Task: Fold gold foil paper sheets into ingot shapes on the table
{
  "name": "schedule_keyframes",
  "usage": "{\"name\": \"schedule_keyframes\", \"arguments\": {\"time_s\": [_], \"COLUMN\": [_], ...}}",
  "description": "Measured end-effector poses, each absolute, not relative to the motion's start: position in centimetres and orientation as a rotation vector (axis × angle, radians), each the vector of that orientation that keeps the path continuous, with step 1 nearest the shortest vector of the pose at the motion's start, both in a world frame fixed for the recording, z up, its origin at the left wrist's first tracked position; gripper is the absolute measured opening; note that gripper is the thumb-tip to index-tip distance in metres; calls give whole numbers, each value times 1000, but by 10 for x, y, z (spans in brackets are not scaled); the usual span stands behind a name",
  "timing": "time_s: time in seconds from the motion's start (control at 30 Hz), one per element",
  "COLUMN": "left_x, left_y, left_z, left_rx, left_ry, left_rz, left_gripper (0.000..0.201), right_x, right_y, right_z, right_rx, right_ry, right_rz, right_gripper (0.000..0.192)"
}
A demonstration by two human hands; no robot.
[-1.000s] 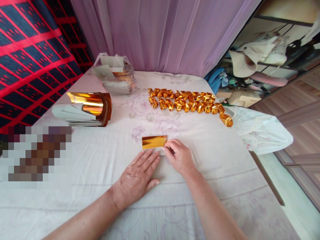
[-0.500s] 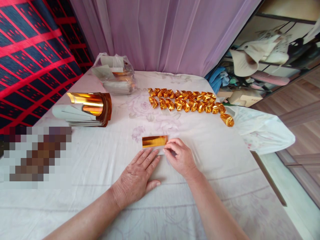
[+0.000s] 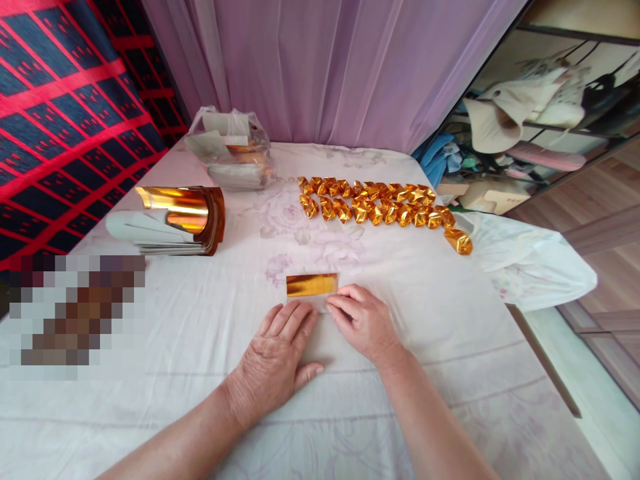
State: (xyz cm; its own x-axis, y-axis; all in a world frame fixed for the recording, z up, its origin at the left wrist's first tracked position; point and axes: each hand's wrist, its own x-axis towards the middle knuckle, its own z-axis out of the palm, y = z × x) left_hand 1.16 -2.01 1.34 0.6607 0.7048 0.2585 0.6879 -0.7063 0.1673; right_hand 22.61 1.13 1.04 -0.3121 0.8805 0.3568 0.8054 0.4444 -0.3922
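A sheet of gold foil paper [image 3: 312, 285], partly folded, lies on the cloth in front of me, with a pale strip showing along its near edge. My left hand [image 3: 280, 353] rests flat with fingers stretched out, the fingertips on that pale near edge and the thumb apart. At the sheet's lower right corner, my right hand [image 3: 364, 320] pinches the paper between thumb and forefinger. The pinched corner is partly hidden by the fingers. Beyond the sheet, folded gold foil pieces [image 3: 375, 212] stand in two rows, with one larger piece [image 3: 459, 241] at the right end.
A curved stack of gold foil sheets [image 3: 175, 217] sits at the left. Behind it is a clear plastic bag [image 3: 233, 150] holding more sheets. A white plastic bag [image 3: 540, 257] hangs off the right edge of the table [image 3: 440, 373]. A purple curtain [image 3: 310, 73] closes the back.
My right hand has slid slightly down along the sheet's right end, uncovering its upper right corner. The left fingers have drawn a little closer together. The view has shifted slightly.
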Motion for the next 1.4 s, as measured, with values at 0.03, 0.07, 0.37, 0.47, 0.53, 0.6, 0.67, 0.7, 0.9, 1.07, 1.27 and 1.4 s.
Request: {"name": "schedule_keyframes", "arguments": {"time_s": [0.03, 0.07, 0.37, 0.47, 0.53, 0.6, 0.67, 0.7, 0.9, 1.07, 1.27, 1.4], "left_x": [12, 12, 14, 14, 14, 14, 14, 14, 13, 13, 13, 13], "left_y": [-21, -22, -27, -27, -28, -28, -29, -29, -28, -28, -27, -27], "left_z": [14, 14, 15, 15, 15, 15, 16, 16, 17, 16, 18, 19], "left_rx": [2789, 2768, 2767, 2792, 2791, 2785, 2777, 2775, 2796, 2798, 2843, 2854], "left_ry": [1199, 1217, 1299, 1309, 1324, 1330, 1331, 1328, 1317, 1302, 1305, 1298], "left_rz": [477, 478, 400, 389, 383, 380, 377, 376, 383, 422, 440, 432], "left_gripper": [71, 71, 69, 68, 68, 68, 68, 69, 68, 66, 63, 62], "right_x": [226, 226, 227, 228, 228, 228, 228, 228, 227, 227, 227, 226], "right_y": [11, 10, 3, 1, 0, -1, -3, -4, -6, -5, -4, -4], "right_z": [11, 11, 13, 13, 12, 12, 11, 11, 13, 14, 13, 14], "right_rx": [-1415, -1419, -1424, -1425, -1427, -1427, -1420, -1416, -1410, -1408, -1369, -1375], "right_ry": [-2187, -2194, -2237, -2243, -2236, -2225, -2218, -2216, -2213, -2198, -2162, -2163], "right_rz": [184, 179, 108, 93, 93, 91, 84, 79, 86, 84, 90, 85], "right_gripper": [19, 20, 23, 23, 23, 24, 24, 25, 26, 26, 23, 23]}}
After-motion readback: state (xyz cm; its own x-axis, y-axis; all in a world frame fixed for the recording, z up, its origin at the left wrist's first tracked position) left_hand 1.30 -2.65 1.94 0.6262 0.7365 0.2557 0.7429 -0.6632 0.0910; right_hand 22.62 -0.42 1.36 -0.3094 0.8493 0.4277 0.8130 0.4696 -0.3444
